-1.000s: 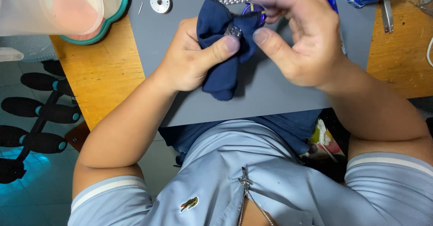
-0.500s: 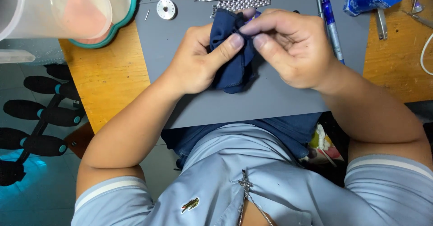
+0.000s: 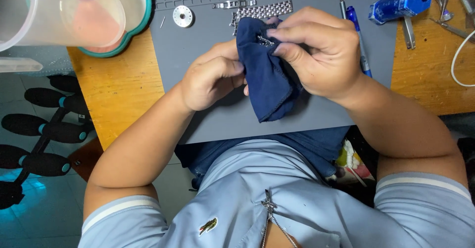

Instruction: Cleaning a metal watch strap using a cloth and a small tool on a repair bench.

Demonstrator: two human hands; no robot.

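Two hands meet over a smooth grey work mat (image 3: 208, 60) laid on a grained orange wooden bench (image 3: 121, 87). Far left stands a cloudy translucent plastic jug (image 3: 59, 10), rounded and soft-edged, beside a white tub with a teal rim (image 3: 141, 10). A small round metal disc (image 3: 183, 16) lies flat on the mat. The left hand (image 3: 210, 77) is curled almost to a fist, its fingers clamped on the edge of a soft dark blue cloth (image 3: 267, 80) that hangs in folds above the mat's middle. A silvery linked metal band (image 3: 262, 11) lies just behind, one end tucked into the cloth. The right hand (image 3: 319, 52) pinches the cloth's top, fingertips pressed together. Right of it lie a blue pen (image 3: 358, 43) and a blocky blue plastic tool (image 3: 403, 1).
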